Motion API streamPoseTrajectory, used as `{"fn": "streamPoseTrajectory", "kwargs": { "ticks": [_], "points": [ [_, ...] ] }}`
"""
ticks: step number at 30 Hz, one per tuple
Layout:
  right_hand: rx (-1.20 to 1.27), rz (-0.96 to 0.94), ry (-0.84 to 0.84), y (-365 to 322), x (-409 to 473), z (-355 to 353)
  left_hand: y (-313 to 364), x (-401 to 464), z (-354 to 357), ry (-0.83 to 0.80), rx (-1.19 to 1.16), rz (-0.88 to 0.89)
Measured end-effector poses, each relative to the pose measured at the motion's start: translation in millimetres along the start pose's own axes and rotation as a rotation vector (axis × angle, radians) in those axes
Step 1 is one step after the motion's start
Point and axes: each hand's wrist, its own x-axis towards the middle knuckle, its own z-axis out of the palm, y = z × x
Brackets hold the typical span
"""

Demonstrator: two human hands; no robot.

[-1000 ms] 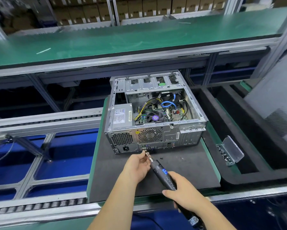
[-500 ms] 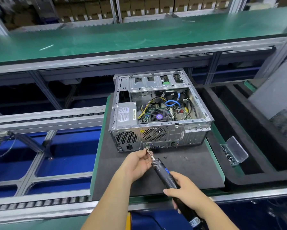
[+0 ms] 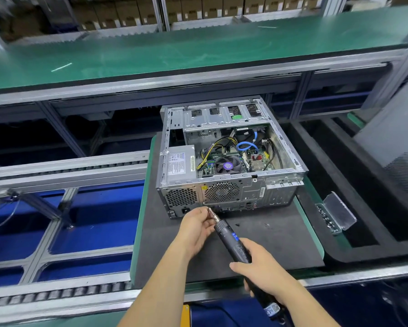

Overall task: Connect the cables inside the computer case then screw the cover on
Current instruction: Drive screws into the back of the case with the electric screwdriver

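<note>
An open computer case [image 3: 224, 192] lies on its side on a black mat [image 3: 269, 244], rear panel toward me, its yellow, black and blue cables and CPU fan exposed. My right hand [image 3: 262, 267] grips the black electric screwdriver [image 3: 233, 241], which points up-left toward the case's lower rear edge. My left hand [image 3: 195, 228] pinches the screwdriver's metal tip, just in front of the rear panel. Whether a screw sits on the tip is too small to tell. A grey side cover [image 3: 396, 149] leans at the far right.
A small clear-lidded box of screws [image 3: 328, 218] sits right of the mat in a black foam tray [image 3: 340, 185]. Roller conveyor rails [image 3: 63, 168] run on the left over blue bins. A green workbench [image 3: 174, 50] spans the back, with cartons behind it.
The camera view drifted slightly, so the case sits a little further right. Both hands stay together at the screwdriver tip near the rear panel.
</note>
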Motion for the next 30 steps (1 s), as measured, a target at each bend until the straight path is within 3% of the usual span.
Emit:
{"fn": "streamPoseTrajectory", "kwargs": {
  "ticks": [16,30],
  "points": [
    [-0.096,-0.021,-0.004,-2,0,2,6,2,1,0.041,-0.073,0.003],
    [-0.083,-0.015,0.013,-2,3,10,-1,-1,16,0.120,-0.397,-0.075]
  ]
}}
